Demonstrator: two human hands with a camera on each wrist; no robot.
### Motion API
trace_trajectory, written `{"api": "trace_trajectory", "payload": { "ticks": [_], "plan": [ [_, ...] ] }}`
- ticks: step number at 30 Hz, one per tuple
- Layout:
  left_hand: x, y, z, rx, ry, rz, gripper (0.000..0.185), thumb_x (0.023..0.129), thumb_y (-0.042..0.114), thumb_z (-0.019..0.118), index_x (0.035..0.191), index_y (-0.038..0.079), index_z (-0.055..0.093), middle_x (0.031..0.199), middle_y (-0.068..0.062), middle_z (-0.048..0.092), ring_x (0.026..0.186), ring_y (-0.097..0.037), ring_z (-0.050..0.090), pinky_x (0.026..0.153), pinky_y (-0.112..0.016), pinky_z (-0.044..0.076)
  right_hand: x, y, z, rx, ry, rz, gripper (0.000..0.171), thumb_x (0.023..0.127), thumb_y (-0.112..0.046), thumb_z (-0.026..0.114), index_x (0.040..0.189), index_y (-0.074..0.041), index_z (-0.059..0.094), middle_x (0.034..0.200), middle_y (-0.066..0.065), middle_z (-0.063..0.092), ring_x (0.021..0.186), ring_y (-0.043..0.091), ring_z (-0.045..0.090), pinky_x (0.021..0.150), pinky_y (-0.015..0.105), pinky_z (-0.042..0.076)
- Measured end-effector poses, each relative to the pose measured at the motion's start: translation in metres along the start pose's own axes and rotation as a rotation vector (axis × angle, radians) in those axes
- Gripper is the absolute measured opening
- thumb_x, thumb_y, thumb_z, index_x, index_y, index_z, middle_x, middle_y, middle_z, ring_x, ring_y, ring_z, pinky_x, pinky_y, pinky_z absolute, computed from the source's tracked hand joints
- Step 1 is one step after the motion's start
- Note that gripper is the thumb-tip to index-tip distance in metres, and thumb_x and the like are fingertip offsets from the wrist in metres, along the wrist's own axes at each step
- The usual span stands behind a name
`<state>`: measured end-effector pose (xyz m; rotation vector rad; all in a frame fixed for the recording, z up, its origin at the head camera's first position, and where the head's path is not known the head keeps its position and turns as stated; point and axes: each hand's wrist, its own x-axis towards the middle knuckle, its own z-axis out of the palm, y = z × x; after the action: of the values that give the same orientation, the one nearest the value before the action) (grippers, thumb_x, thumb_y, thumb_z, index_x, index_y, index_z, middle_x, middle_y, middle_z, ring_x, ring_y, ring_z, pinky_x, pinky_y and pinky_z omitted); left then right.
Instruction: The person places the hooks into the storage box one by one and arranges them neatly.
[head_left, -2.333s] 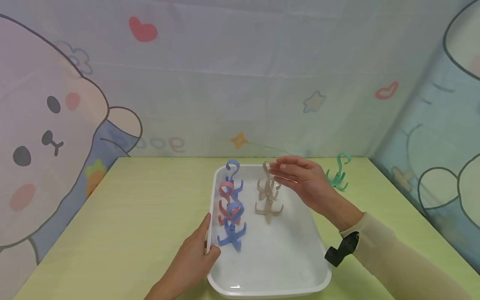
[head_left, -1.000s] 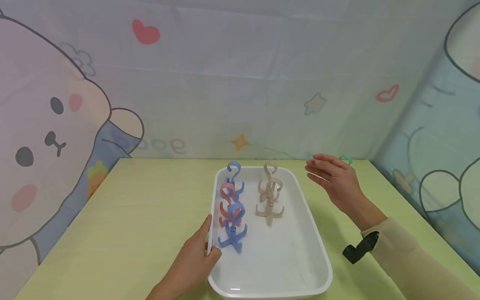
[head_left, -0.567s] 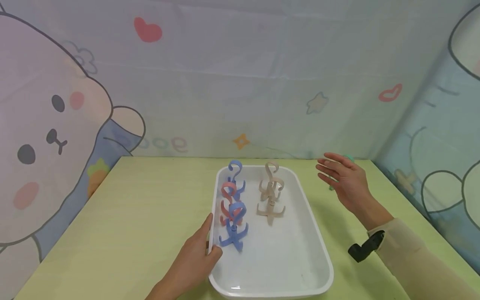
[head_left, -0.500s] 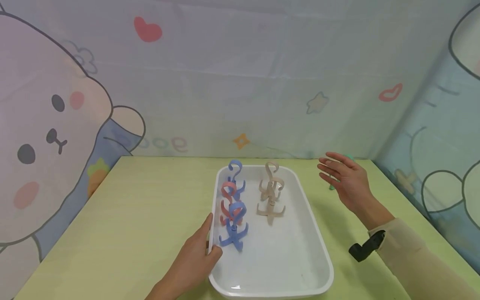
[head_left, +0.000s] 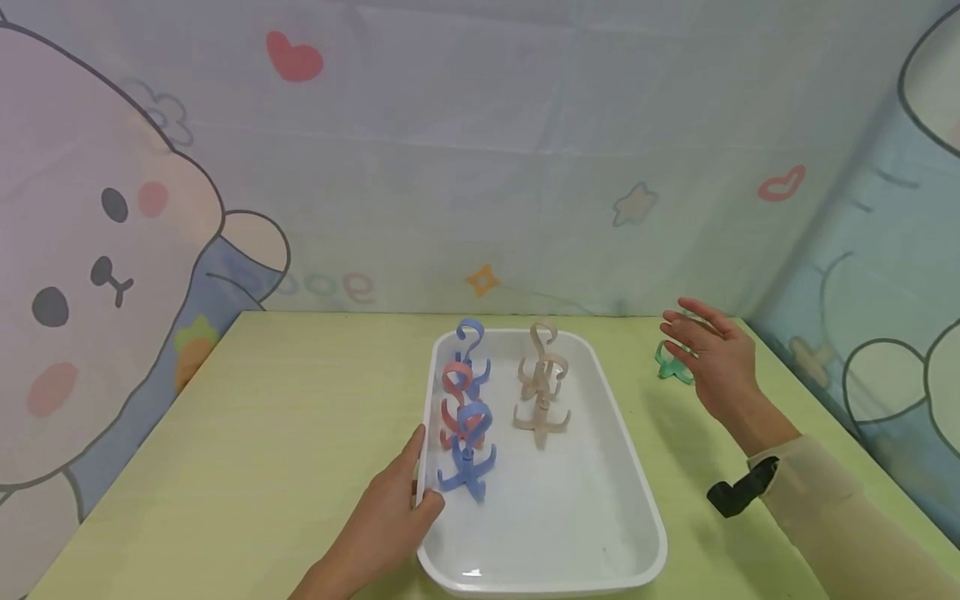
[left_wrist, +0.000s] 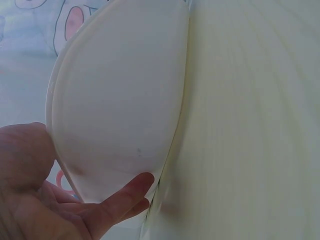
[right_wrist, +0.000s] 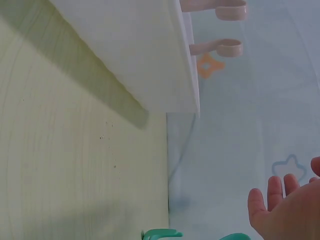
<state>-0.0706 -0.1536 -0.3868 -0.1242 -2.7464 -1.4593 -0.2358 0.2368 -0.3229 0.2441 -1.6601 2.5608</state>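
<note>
A white tray (head_left: 555, 533) stands on the table, and my left hand (head_left: 382, 508) holds its left side, thumb over the rim and fingers along the outer wall (left_wrist: 120, 100). Two blue hooks (head_left: 467, 477) and a pink hook (head_left: 453, 412) stand along the tray's left side. Two beige hooks (head_left: 541, 421) stand farther right in it. My right hand (head_left: 716, 354) is raised right of the tray, fingers extended and holding nothing. It partly covers a green hook (head_left: 675, 371) on the table behind it; the green hook (right_wrist: 161, 233) also shows at the right wrist view's bottom edge.
The pale green table (head_left: 300, 433) extends on both sides of the tray. A printed cloth backdrop (head_left: 450, 167) rises at the table's far edge, with another cloth panel on the right. A black strap device (head_left: 738, 492) is on my right wrist.
My right hand has moved right from over the beige hooks to beside the green hook, briefly covering most of it. The left hand and the tray's hooks stay put.
</note>
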Motion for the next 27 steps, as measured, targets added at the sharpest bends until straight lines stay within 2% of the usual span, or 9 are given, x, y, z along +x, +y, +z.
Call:
{"api": "trace_trajectory", "payload": {
  "ticks": [5, 15, 27],
  "plan": [
    [0.0, -0.001, 0.0, 0.011, 0.004, -0.003, 0.086, 0.088, 0.009, 0.059, 0.166, 0.0, 0.026, 0.158, -0.021, 0.052, 0.105, -0.02, 0.071, 0.083, -0.033, 0.059, 0.002, -0.001, -0.006, 0.001, 0.027, -0.02, 0.029, 0.099, 0.002, 0.066, 0.118, -0.018, 0.075, 0.106, -0.003, 0.081, 0.097, 0.01, 0.078, 0.086, 0.023, 0.061],
    [0.001, -0.002, 0.001, 0.017, -0.001, -0.006, 0.086, 0.088, 0.01, 0.059, 0.166, 0.0, 0.026, 0.158, -0.022, 0.052, 0.107, -0.023, 0.072, 0.084, -0.037, 0.061, 0.006, -0.004, -0.017, 0.04, 0.075, -0.02, 0.03, 0.097, 0.003, 0.069, 0.118, -0.017, 0.075, 0.104, 0.0, 0.081, 0.095, 0.011, 0.079, 0.083, 0.025, 0.063],
    [0.001, -0.002, 0.0, 0.018, 0.0, 0.001, 0.085, 0.088, 0.01, 0.059, 0.166, -0.001, 0.026, 0.158, -0.022, 0.052, 0.108, -0.025, 0.073, 0.084, -0.038, 0.061, 0.012, -0.004, -0.031, -0.006, 0.17, -0.029, 0.031, 0.096, 0.002, 0.071, 0.118, -0.019, 0.074, 0.101, -0.002, 0.08, 0.09, 0.009, 0.078, 0.079, 0.023, 0.062]
  ]
}}
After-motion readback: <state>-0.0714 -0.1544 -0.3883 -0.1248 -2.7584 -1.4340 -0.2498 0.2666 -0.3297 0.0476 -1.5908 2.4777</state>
